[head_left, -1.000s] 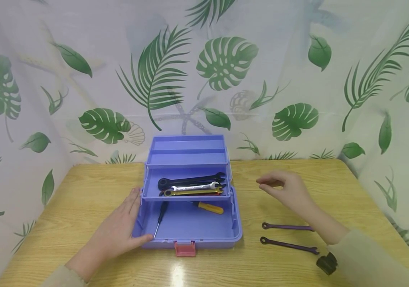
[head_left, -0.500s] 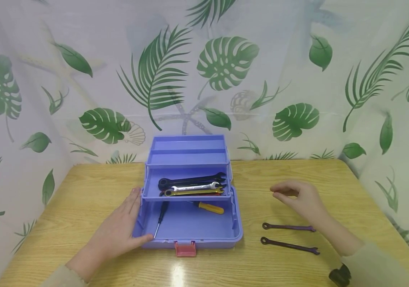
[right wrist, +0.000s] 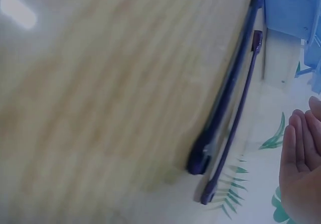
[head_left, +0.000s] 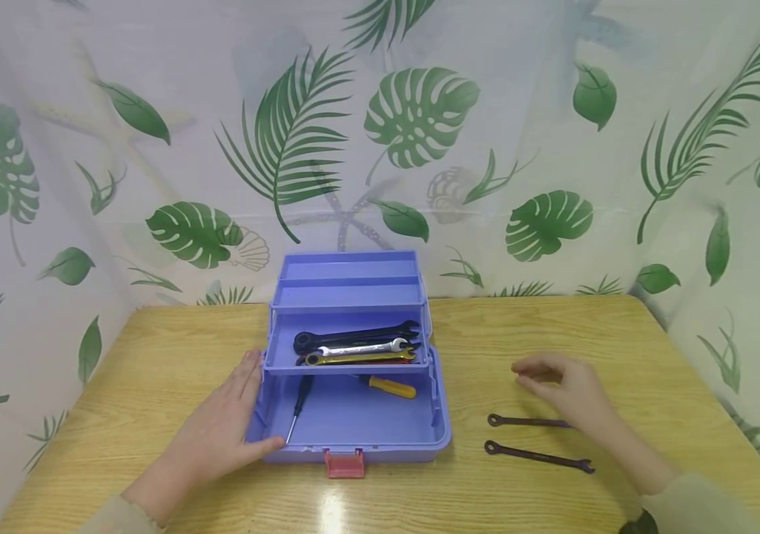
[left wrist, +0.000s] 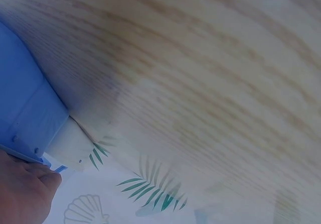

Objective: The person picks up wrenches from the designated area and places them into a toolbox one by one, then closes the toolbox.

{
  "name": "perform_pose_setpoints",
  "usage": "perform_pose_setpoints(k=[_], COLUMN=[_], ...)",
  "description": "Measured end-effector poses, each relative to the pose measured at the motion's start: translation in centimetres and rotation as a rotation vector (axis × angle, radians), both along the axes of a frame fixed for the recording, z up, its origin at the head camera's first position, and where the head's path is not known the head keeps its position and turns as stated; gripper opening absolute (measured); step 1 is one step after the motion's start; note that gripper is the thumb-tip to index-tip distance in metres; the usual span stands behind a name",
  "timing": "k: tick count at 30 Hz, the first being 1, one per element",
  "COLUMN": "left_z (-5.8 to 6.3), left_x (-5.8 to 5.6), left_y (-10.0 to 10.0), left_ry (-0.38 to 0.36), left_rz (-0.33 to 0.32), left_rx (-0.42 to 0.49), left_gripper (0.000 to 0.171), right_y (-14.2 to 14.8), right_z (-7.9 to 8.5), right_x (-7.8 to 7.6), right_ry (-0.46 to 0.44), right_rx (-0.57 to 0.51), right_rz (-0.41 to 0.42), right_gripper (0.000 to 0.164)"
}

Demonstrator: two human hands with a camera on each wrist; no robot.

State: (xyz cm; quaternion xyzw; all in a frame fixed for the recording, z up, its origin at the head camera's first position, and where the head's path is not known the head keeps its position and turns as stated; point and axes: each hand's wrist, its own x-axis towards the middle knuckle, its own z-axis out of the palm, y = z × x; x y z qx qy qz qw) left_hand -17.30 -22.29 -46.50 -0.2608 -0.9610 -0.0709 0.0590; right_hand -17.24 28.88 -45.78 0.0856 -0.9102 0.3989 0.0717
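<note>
My left hand [head_left: 216, 430] rests with straight fingers along the left side of a blue toolbox [head_left: 400, 454], its thumb over the front rim. To the right of the box my right hand [head_left: 569, 389] hovers over the table, fingers loosely bent and nothing between them. Just below it lie two dark purple combination wrenches: the farther wrench [head_left: 520, 421], partly covered by the hand, and the nearer wrench [head_left: 533, 453]. Both purple wrenches [right wrist: 233, 73] also show in the right wrist view, left of the fingers.
The toolbox's raised tray holds several wrenches, among them a black wrench [head_left: 359, 335], a silver wrench [head_left: 366, 347] and a gold wrench [head_left: 359, 358]. Below lie a black screwdriver [head_left: 301, 393] and a yellow-handled tool [head_left: 393, 386]. A red latch [head_left: 345, 465] hangs in front. Leaf-print cloth [head_left: 473, 245] stands behind.
My right hand has moved right and toward the near side, coming over the far purple wrench. My left hand and the toolbox have stayed in place.
</note>
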Motion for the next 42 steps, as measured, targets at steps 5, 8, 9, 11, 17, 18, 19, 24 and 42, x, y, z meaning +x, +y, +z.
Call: perform_pose_setpoints(k=[5,8,9,11,17,18,19,24,42], left_z=[0.0,0.0,0.0,-0.1,-0.1,-0.1,-0.1,0.0,-0.2], left_x=[0.0,0.0,0.0,0.0,-0.1,-0.1,-0.2,-0.2,0.1], left_y=[0.0,0.0,0.0,0.0,-0.1,-0.1,-0.1,-0.1,-0.2], left_ry=[0.008,0.018,0.02,0.026,0.028,0.025,0.022,0.008,0.026], left_rz=[-0.004,-0.01,-0.012,-0.016,-0.02,-0.019,-0.018,-0.014,-0.019], left_rx=[0.004,0.007,0.008,0.009,0.01,0.011,0.012,0.015,0.014], left_gripper=[0.12,0.12,0.12,0.119,0.12,0.12,0.12,0.12,0.121], right_y=[0.4,0.6,0.6,0.7,1.2,1.2,1.3,1.6,3.3], right_z=[-0.7,-1.1,-1.2,-1.4,-1.9,-2.0,-2.0,-2.0,-3.2], right_x=[0.3,0.5,0.5,0.6,0.7,0.7,0.7,0.8,1.9], right_ry=[-0.012,-0.007,-0.01,-0.027,-0.057,-0.061,-0.066,-0.118,-0.175], right_rx=[-0.019,-0.019,-0.019,-0.022,-0.018,-0.014,-0.013,0.006,-0.009], right_rz=[0.0,0.009,0.012,0.016,0.027,0.029,0.031,0.045,0.104], right_gripper=[0.017,0.017,0.017,0.018,0.017,0.017,0.017,0.021,0.021])
